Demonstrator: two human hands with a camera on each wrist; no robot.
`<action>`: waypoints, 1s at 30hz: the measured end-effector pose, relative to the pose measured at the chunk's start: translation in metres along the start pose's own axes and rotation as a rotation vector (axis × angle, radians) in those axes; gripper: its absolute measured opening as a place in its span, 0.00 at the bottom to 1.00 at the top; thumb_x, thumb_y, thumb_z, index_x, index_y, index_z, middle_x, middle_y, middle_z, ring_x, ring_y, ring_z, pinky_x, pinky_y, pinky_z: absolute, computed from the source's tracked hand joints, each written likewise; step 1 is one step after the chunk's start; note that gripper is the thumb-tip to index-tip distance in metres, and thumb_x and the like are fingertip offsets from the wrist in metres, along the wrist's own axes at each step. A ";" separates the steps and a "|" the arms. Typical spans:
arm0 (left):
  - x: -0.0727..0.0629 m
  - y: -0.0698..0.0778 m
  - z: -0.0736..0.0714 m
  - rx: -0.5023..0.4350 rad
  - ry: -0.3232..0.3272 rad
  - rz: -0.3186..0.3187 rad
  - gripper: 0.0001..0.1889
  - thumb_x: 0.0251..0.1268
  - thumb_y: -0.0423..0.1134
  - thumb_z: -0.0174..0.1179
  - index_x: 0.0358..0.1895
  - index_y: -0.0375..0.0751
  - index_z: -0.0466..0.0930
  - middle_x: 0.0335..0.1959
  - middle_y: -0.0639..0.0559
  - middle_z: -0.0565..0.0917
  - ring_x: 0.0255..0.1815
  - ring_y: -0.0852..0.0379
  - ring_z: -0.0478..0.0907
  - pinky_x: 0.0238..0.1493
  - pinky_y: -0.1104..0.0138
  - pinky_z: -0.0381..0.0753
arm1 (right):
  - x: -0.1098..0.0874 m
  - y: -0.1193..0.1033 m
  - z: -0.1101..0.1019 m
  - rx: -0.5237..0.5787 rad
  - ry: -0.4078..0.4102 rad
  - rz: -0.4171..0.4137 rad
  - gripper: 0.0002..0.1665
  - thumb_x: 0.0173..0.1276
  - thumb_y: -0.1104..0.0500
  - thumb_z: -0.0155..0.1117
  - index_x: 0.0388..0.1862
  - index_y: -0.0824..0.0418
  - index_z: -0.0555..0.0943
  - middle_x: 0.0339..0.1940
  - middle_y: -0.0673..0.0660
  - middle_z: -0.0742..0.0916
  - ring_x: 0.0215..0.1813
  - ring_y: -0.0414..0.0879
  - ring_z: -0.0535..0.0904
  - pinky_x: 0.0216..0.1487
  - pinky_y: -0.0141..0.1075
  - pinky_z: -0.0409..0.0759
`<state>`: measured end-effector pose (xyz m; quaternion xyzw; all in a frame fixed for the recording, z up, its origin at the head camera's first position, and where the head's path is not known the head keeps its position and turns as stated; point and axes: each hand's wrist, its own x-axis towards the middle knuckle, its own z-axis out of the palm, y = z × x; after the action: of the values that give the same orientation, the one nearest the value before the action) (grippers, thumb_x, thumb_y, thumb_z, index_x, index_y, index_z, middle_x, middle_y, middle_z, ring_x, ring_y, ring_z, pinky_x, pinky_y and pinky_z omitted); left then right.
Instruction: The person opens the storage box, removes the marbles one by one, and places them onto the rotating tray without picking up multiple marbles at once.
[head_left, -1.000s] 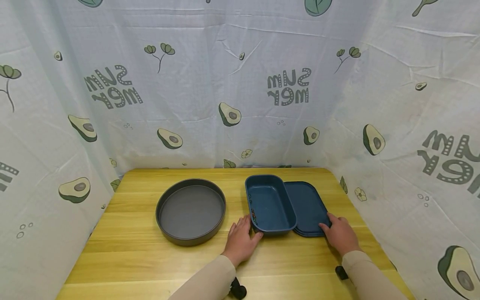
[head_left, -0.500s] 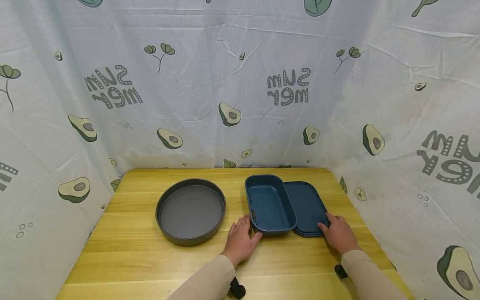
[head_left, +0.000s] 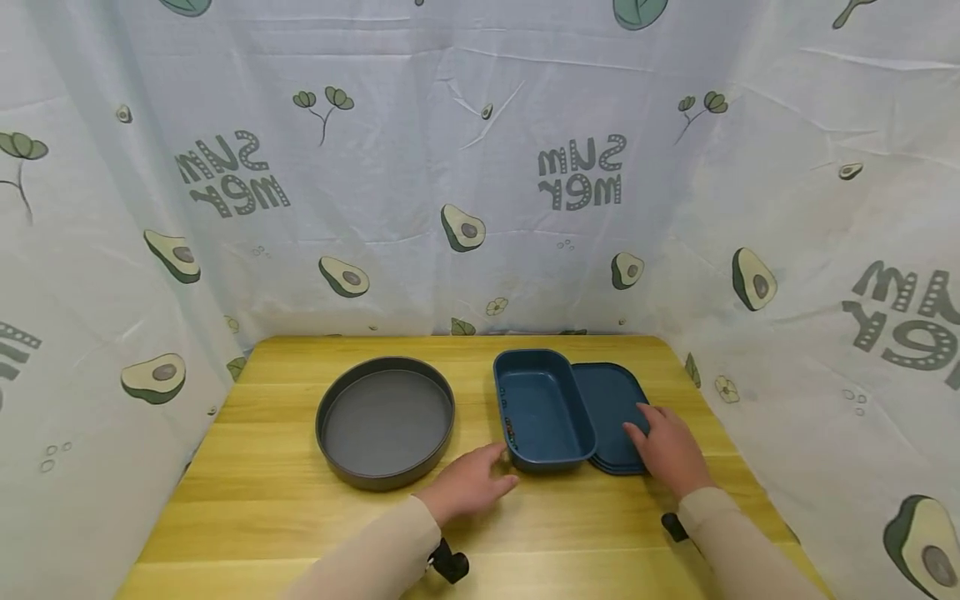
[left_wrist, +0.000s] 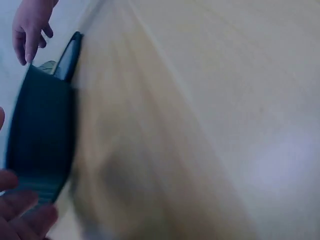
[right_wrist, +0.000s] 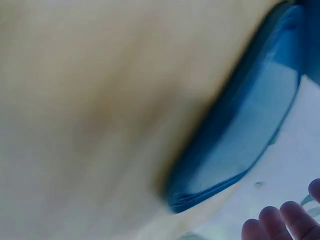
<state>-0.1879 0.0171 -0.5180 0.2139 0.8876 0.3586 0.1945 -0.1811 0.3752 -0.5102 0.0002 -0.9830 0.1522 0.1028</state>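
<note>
A deep blue rectangular container [head_left: 543,408] stands right of the table's middle. Several tiny coloured bits [head_left: 509,430] lie along its left inner wall. Its flat blue lid [head_left: 615,417] lies against its right side, partly behind it. My left hand [head_left: 465,485] is off the container's near left corner, fingers loosely extended and holding nothing. In the left wrist view, its blurred fingers show beside the container's wall [left_wrist: 40,130]. Over the lid's right edge hovers my right hand [head_left: 670,448], fingers relaxed. The right wrist view shows those fingers apart from the lid [right_wrist: 245,120].
A round dark grey pan [head_left: 386,421] sits on the left half of the wooden table [head_left: 247,500]. Behind and at both sides hangs a white curtain [head_left: 405,183] printed with avocados. Black straps show at both wrists.
My left hand has drawn back leftward and toward me from the container's corner. My right hand has let go of the lid's edge and risen slightly up and left. Container and lid stay put.
</note>
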 end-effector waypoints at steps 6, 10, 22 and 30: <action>-0.018 -0.006 -0.043 0.068 0.032 0.069 0.30 0.80 0.55 0.57 0.77 0.44 0.72 0.71 0.48 0.81 0.65 0.48 0.84 0.63 0.51 0.84 | 0.015 -0.025 -0.006 -0.008 0.077 -0.122 0.31 0.76 0.54 0.68 0.68 0.75 0.77 0.61 0.78 0.83 0.63 0.73 0.79 0.64 0.66 0.78; -0.028 -0.019 -0.073 0.082 0.126 0.072 0.29 0.82 0.53 0.56 0.78 0.45 0.71 0.73 0.47 0.79 0.70 0.45 0.80 0.68 0.48 0.81 | 0.020 -0.037 -0.008 -0.004 0.050 -0.158 0.31 0.76 0.54 0.68 0.68 0.74 0.78 0.62 0.76 0.83 0.63 0.72 0.79 0.64 0.65 0.79; -0.059 -0.105 -0.135 0.437 0.511 -0.086 0.34 0.77 0.49 0.62 0.78 0.35 0.68 0.75 0.32 0.73 0.80 0.28 0.63 0.78 0.35 0.63 | 0.036 -0.064 -0.009 0.019 -0.080 -0.206 0.30 0.78 0.53 0.66 0.70 0.72 0.77 0.66 0.74 0.81 0.67 0.72 0.77 0.67 0.66 0.77; -0.079 -0.137 -0.146 0.336 0.502 -0.232 0.42 0.81 0.52 0.56 0.84 0.29 0.51 0.83 0.25 0.55 0.84 0.22 0.46 0.81 0.30 0.47 | 0.040 -0.075 -0.002 0.025 -0.103 -0.214 0.29 0.77 0.54 0.67 0.69 0.70 0.78 0.67 0.73 0.82 0.67 0.72 0.78 0.67 0.65 0.77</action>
<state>-0.2280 -0.1935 -0.5040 0.0453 0.9730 0.2243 -0.0290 -0.2177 0.3057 -0.4780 0.1141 -0.9793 0.1526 0.0678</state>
